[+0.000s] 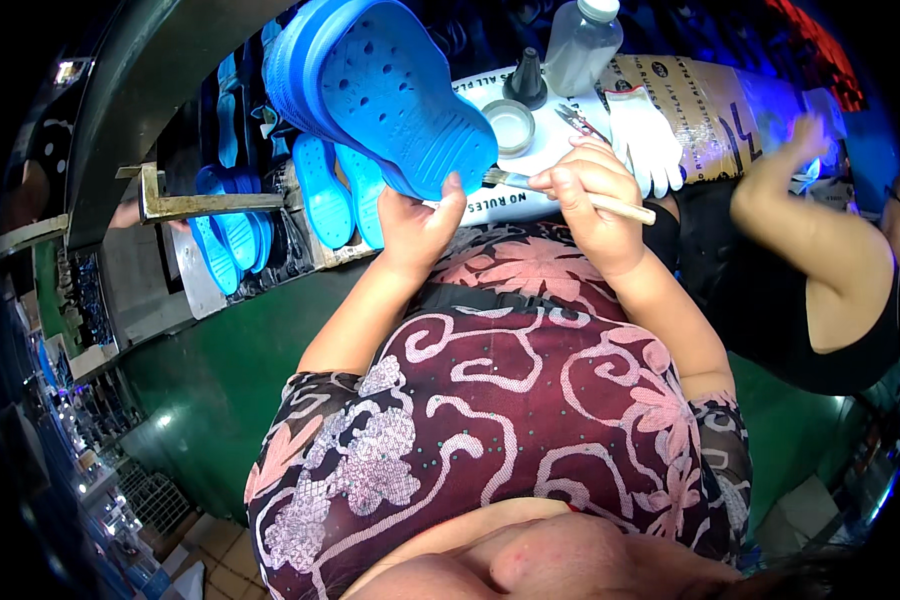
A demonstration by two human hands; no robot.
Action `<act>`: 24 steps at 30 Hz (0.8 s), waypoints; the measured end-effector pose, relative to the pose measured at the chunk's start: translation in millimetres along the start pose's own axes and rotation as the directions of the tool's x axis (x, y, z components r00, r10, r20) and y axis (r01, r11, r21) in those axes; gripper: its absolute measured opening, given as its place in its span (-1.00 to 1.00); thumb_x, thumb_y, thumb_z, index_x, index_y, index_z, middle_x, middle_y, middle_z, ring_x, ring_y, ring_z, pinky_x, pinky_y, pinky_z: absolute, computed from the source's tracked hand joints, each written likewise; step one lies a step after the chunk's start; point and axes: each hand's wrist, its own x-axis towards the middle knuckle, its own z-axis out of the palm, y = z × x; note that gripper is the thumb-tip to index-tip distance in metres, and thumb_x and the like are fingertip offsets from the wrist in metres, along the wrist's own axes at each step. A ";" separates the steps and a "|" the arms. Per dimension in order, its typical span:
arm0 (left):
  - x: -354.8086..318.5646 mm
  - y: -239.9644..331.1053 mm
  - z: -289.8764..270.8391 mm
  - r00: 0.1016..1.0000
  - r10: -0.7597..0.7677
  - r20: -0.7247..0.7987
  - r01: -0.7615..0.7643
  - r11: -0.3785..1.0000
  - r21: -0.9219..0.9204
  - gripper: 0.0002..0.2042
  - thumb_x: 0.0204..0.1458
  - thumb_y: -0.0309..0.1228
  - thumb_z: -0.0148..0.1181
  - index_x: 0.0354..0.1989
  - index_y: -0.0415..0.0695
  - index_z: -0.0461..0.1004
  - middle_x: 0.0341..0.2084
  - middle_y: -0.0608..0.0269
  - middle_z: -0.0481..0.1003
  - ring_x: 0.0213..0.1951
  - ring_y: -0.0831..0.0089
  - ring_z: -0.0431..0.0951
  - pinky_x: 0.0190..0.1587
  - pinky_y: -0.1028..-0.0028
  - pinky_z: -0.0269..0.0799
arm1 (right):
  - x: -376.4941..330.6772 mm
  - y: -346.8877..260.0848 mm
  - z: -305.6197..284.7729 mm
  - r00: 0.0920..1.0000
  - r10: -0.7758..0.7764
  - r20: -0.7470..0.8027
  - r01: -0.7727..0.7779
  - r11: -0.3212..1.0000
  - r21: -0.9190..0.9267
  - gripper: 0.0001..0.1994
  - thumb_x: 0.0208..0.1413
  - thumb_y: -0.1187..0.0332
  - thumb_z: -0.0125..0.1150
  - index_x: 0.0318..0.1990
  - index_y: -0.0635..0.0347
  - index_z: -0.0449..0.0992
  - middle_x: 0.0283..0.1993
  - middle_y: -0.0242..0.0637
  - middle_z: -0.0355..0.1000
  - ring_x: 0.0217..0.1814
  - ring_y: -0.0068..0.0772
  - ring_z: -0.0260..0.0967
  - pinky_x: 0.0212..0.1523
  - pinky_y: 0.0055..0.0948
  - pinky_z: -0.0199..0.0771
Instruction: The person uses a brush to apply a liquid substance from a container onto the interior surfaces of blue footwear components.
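My left hand (417, 228) is closed on the heel end of a blue clog (395, 85), thumb along its edge. The clog is tilted so that its insole and holes show, toe pointing up and left. In my right hand (602, 210) is a paintbrush (625, 208), its pale handle between thumb and fingers. The brush tip is close to the clog's heel edge; I cannot tell whether they touch. Beyond my right hand, a small round dish (511, 128), a black nozzle bottle (526, 84) and small red-handled snips (578, 122) rest on a white printed surface.
A clear bottle (580, 45) with a white cap stands at the back. White gloves (645, 140) lie against brown cardboard (685, 105). Blue soles (322, 190) sit left of the clog, near a metal frame (150, 195). On the right, a co-worker's arm (810, 225) reaches forward.
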 end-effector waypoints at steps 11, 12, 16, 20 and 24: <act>7.3 9.6 1.4 0.999 -0.040 -0.012 0.039 0.997 -0.073 -0.78 0.00 -0.51 0.14 -0.17 -0.31 0.43 -0.33 0.15 0.53 -0.28 0.45 0.51 -0.17 0.45 0.40 | 0.9 -4.0 -5.9 1.000 0.009 0.008 -0.010 0.999 0.046 -0.77 0.10 0.39 0.09 -0.56 0.21 0.54 -0.56 -0.28 0.46 -0.54 -0.28 0.31 -0.24 -0.36 0.28; 7.5 10.2 2.2 0.999 -0.040 -0.014 0.039 0.996 -0.076 -0.78 0.01 -0.51 0.14 -0.17 -0.31 0.43 -0.33 0.15 0.53 -0.29 0.45 0.50 -0.17 0.45 0.40 | 2.8 -2.1 -3.8 0.999 -0.041 -0.025 0.041 0.999 0.021 -0.77 0.10 0.39 0.09 -0.57 0.24 0.54 -0.59 -0.27 0.43 -0.55 -0.30 0.29 -0.32 -0.39 0.25; 7.8 10.5 3.1 1.000 -0.031 -0.008 0.030 0.998 -0.052 -0.77 0.01 -0.51 0.14 -0.15 -0.31 0.43 -0.32 0.15 0.53 -0.28 0.45 0.50 -0.17 0.45 0.40 | 3.2 -0.1 -4.5 0.996 -0.087 0.026 0.088 0.993 -0.078 -0.76 0.11 0.40 0.08 -0.58 0.23 0.53 -0.61 -0.31 0.41 -0.54 -0.35 0.30 -0.29 -0.39 0.26; 8.7 11.4 -1.5 0.998 -0.058 0.007 0.059 0.997 -0.058 -0.78 0.00 -0.52 0.14 -0.16 -0.31 0.43 -0.31 0.16 0.52 -0.26 0.45 0.51 -0.15 0.46 0.40 | -3.2 1.4 -12.1 0.999 -0.037 -0.026 0.036 0.998 -0.053 -0.76 0.12 0.42 0.06 -0.57 0.23 0.53 -0.61 -0.32 0.41 -0.53 -0.36 0.31 -0.22 -0.38 0.27; 15.6 15.4 -2.2 1.000 -0.021 -0.012 0.020 0.996 -0.088 -0.78 0.00 -0.56 0.13 -0.15 -0.32 0.43 -0.26 0.15 0.51 -0.21 0.44 0.49 -0.10 0.44 0.38 | -8.3 3.2 -17.1 0.995 0.060 -0.077 -0.061 0.998 -0.013 -0.69 0.18 0.38 -0.04 -0.56 0.27 0.51 -0.60 -0.33 0.42 -0.52 -0.41 0.31 -0.02 -0.28 0.25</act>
